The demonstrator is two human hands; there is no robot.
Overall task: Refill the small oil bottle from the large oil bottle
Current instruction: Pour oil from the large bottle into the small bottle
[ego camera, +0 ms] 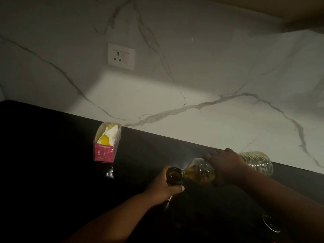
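- Black polished countertop (52, 172): taken as landmark; dim lighting, glossy, reflective surface.
- White grey-veined marble backsplash (192, 95) behind countertop, carrying a white wall socket (121, 56); no legible marking.
- Large clear ribbed plastic oil bottle (228, 166): held above countertop near its rear edge, tipped almost horizontal, neck toward the small bottle; yellow oil pooled at the neck end. Judged partly full, moderately heavy, walls flexible under squeeze, likely oil-slick. Best grasped round the ribbed midsection. Label unreadable.
- Right hand (226, 163): wrapped over the large bottle's midsection, grasping it.
- Pink cardboard carton (107, 142) with white and yellow contents, on countertop left of the bottles, near the rear edge; printed wording too blurred to read.
- Small dark glass oil bottle (174, 175): standing at countertop centre, open mouth meeting the large bottle's neck. Judged rigid, breakable, light, easily tipped; steady at the shoulder.
- Left hand (163, 187): clasped round the small bottle below its mouth.
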